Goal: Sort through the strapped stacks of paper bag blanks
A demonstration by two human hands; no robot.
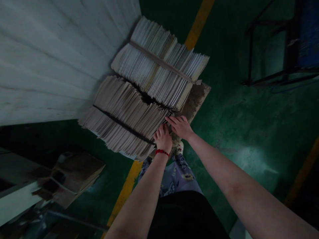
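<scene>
Two bundles of thin flat sheets, perhaps cardboard or paper, stand side by side against a pale wall. The nearer brownish bundle (124,109) has a dark strap (122,124) round it. Around the farther, whiter bundle (159,63) runs a light strap (161,62), its end sticking out at the right. My left hand (163,136), with a red bracelet at the wrist, rests fingers outstretched on the near bundle's right end. Beside it my right hand (181,126) reaches its extended fingers to the same end, close to the gap between bundles. Some fingertips are hard to make out.
Under the bundles lies a worn brown board (199,99). A pale ribbed wall (50,59) rises at the left. A tied cardboard box (79,172) sits at lower left. Dark metal legs (250,56) stand at upper right. Yellow lines (127,186) cross the green floor (229,109).
</scene>
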